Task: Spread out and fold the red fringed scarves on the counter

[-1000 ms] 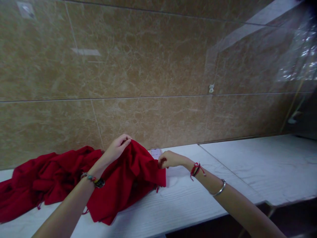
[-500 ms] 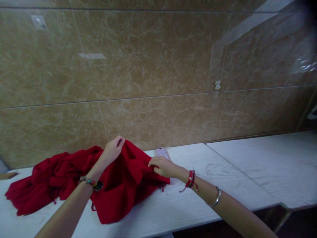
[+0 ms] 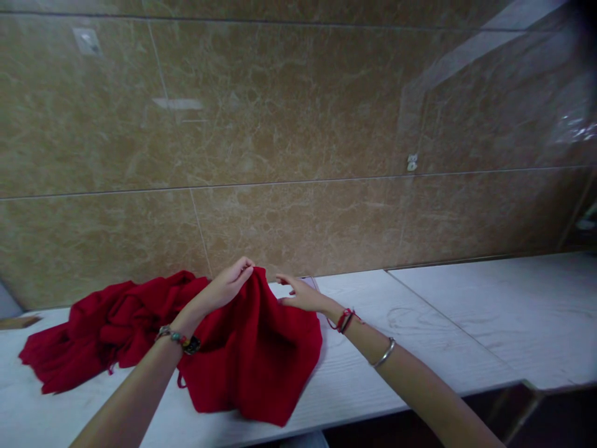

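Observation:
A red scarf (image 3: 256,348) with small tassels at its edge lies bunched on the white table, its left part crumpled in loose folds. My left hand (image 3: 233,280) pinches its upper edge and lifts it a little, so the cloth hangs down in a peak. Just to the right, my right hand (image 3: 303,294) has thumb and fingers spread, close by the cloth's upper right side. Whether those lower fingers touch the cloth I cannot tell. Behind that hand a phone (image 3: 310,282) shows only in part.
The white table (image 3: 420,323) runs along a brown marbled tile wall (image 3: 303,124), with a seam across its right part. A brown flat piece (image 3: 18,322) sits at the far left. A wall socket (image 3: 411,163) is at the right; dark gaps show below the front edge.
My right hand has let go of the scarf's edge and moved up, its fingers spread. My left hand, still pinching, has shifted right. The scarf's right part now hangs lower and wider.

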A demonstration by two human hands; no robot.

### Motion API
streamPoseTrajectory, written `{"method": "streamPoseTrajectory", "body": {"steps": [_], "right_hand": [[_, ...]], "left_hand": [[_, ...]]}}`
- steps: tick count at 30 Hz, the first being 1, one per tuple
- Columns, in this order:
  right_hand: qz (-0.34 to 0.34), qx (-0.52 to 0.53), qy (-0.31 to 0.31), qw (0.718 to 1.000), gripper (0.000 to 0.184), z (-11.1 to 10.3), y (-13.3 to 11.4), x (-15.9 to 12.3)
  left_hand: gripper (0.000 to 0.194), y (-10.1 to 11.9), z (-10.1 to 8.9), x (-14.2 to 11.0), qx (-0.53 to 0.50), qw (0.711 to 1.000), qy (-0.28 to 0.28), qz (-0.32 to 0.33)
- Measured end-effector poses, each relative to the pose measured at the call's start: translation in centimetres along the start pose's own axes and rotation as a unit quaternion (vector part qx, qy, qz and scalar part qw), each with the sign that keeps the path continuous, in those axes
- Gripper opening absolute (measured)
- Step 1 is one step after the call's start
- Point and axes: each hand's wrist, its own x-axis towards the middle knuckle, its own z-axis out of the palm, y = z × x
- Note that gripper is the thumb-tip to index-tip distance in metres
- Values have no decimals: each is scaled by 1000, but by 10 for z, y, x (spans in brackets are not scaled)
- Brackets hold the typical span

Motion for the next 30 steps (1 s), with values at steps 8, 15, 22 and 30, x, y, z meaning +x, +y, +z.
{"method": "streamPoseTrajectory", "body": {"steps": [8,15,22,30], "right_hand": [[24,77,-74,994,21,-14,5,-11],[60,-133,-166,975,9,-47,24,-32],[94,-193,-13,977,9,-49,38,-38],[23,-266,263,927,15,-115,-17,-29]], "left_hand": [[24,-17,-23,-7,-20,997,73,3],[26,-45,-32,-21,-23,986,164,-28],[26,-72,-37,-34,68,979,187,-41],[26,-98,-35,-41,155,987,3,36]]}}
